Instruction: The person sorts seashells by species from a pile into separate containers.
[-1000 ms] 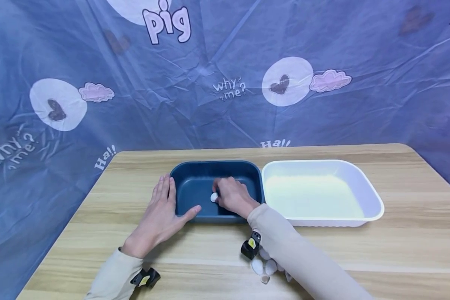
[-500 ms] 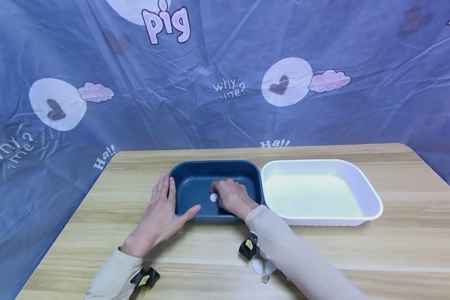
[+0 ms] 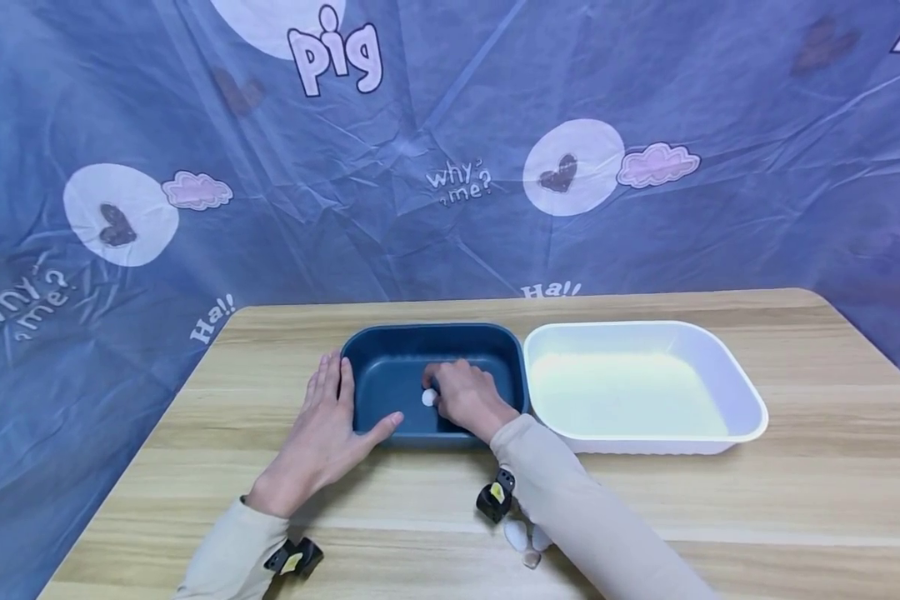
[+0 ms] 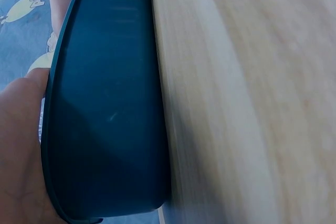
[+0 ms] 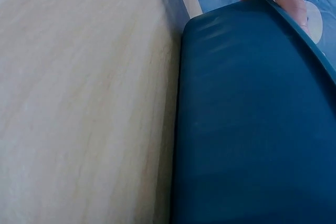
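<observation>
We see a blue tray and a white tray side by side on a wooden table, their neighbouring rims touching or nearly so. Inside the blue tray we find the right hand, its thumb and index finger curled in a narrow pinch on a white pebble, held low over the floor near the middle. From the right wrist we get only the tray's outer wall, so we cannot tell whether the pebble touches the bottom.

The left hand rests at the blue tray's left end, fingers straight and close together along the rim, thumb spread wide over the near edge.

Below the right sleeve we make out more pebbles on the table, partly covered by the arm, with a small brownish stone just beside them. Behind everything we have a creased blue cloth printed with "pig" and "why me?".
</observation>
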The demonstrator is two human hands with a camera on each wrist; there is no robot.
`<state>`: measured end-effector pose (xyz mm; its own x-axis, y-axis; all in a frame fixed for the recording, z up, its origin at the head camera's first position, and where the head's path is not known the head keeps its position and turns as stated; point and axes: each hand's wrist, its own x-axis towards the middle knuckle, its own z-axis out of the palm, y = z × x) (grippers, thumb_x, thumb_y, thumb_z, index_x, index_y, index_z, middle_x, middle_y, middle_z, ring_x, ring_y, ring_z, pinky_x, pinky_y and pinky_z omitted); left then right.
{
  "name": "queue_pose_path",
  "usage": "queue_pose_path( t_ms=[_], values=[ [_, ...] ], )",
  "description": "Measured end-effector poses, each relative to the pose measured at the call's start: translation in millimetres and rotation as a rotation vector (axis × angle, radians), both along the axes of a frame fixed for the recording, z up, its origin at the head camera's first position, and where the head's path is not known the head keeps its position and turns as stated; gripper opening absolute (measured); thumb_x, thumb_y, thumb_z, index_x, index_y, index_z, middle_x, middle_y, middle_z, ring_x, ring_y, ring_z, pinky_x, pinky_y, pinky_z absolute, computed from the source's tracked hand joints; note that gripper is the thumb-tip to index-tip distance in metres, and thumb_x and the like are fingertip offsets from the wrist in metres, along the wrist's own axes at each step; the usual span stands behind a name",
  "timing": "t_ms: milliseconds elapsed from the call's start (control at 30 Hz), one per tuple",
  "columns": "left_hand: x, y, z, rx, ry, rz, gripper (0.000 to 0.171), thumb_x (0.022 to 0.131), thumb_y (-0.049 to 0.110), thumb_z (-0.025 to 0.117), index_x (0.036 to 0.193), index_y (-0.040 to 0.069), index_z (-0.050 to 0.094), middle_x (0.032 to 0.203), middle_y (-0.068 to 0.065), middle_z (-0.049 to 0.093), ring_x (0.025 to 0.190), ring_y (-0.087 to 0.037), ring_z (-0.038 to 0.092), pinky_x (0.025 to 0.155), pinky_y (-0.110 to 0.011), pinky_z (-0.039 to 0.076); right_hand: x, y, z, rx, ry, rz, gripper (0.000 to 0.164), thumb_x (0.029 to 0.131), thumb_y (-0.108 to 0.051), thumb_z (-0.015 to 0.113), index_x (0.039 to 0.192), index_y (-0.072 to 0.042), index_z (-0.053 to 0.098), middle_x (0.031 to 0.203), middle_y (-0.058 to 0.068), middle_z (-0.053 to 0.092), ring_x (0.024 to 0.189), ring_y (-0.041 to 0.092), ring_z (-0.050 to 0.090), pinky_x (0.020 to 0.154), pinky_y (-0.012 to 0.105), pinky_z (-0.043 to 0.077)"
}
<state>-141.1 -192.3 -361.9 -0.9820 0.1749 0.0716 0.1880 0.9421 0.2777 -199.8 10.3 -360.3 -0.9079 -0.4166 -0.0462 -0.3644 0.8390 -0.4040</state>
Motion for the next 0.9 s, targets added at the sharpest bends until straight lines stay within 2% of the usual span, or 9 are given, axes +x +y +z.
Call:
queue_pose_path(
  t_ms=[333, 600, 733, 833, 900],
  values=[
    [-2.1, 0.4, -2.3, 0.017, -0.007, -0.001, 0.114, 0.084, 0.077, 0.042, 0.15, -0.01, 0.008, 0.157, -0.028, 0.001, 0.146, -0.037, -0.004, 0.117, -0.051, 0.006, -0.6, -0.2, -2.2, 0.005, 0.011, 0.016, 0.023, 0.088, -0.01, 0.068, 0.109, -0.02, 0.07, 0.096, 0.007, 0.067, 0.075, 0.023, 0.061, 0.062, 0.041, 0.052],
    [-1.0, -0.5, -2.7, 0.009, -0.002, 0.004, 0.114, 0.084, 0.078, 0.041, 0.15, -0.009, 0.009, 0.158, -0.027, 0.0, 0.146, -0.037, -0.004, 0.118, -0.051, 0.006, 0.0, -1.3, -1.2, -0.008, -0.007, 0.006, 0.023, 0.089, -0.009, 0.066, 0.11, -0.018, 0.069, 0.093, 0.007, 0.067, 0.066, 0.018, 0.056, 0.058, 0.035, 0.049],
    [-1.3, -0.5, -3.8, 0.015, -0.004, 0.004, 0.114, 0.084, 0.078, 0.041, 0.15, -0.009, 0.009, 0.158, -0.027, -0.001, 0.146, -0.036, -0.005, 0.118, -0.051, 0.006, -0.2, -1.7, -1.8, -0.004, -0.016, 0.0, 0.025, 0.089, -0.009, 0.066, 0.111, -0.019, 0.068, 0.096, 0.007, 0.067, 0.069, 0.02, 0.058, 0.059, 0.036, 0.05],
    [-1.5, -0.1, -4.6, 0.017, -0.008, 0.006, 0.114, 0.084, 0.078, 0.042, 0.15, -0.009, 0.009, 0.158, -0.026, -0.001, 0.146, -0.036, -0.005, 0.118, -0.051, 0.006, 0.7, -0.4, -1.7, -0.002, 0.018, 0.011, 0.026, 0.089, -0.009, 0.067, 0.113, -0.018, 0.068, 0.096, 0.008, 0.068, 0.073, 0.021, 0.06, 0.06, 0.037, 0.051],
    [-0.8, -0.6, -5.0, 0.016, -0.008, 0.008, 0.113, 0.085, 0.077, 0.042, 0.15, -0.009, 0.009, 0.158, -0.027, -0.001, 0.146, -0.037, -0.005, 0.117, -0.051, 0.007, 2.5, 0.9, -0.1, -0.007, 0.076, 0.029, 0.027, 0.088, -0.007, 0.068, 0.112, -0.017, 0.068, 0.093, 0.007, 0.068, 0.072, 0.02, 0.06, 0.059, 0.036, 0.051]
  ],
)
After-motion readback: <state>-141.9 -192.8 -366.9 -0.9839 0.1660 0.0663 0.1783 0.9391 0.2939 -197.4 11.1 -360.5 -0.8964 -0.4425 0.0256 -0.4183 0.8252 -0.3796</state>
